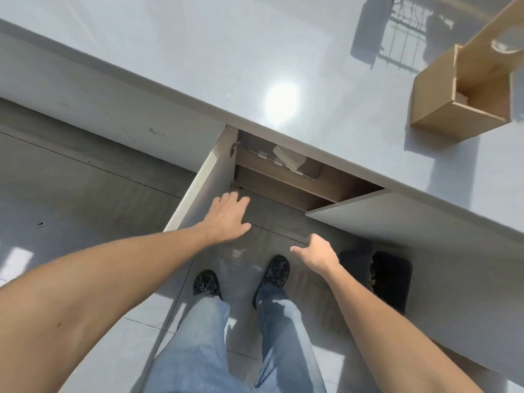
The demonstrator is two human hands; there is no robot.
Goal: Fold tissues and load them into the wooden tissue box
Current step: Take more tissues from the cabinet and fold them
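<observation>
The wooden tissue box (442, 109) lies open on the pale grey countertop (198, 58) at the far right, with its lid panel and oval slot (482, 32) beside it. A white pack of tissues (289, 158) rests on a wire rack inside the open cabinet below the counter. My left hand (226, 219) lies flat with fingers spread against the left cabinet door (198, 188). My right hand (314, 251) is curled around the free edge of the right cabinet door (397, 222).
Both cabinet doors stand swung out toward me. Brown shelves (283, 188) show inside. My legs in jeans and dark shoes (272, 273) stand on the tiled floor. A dark object (392, 276) sits on the floor under the right door.
</observation>
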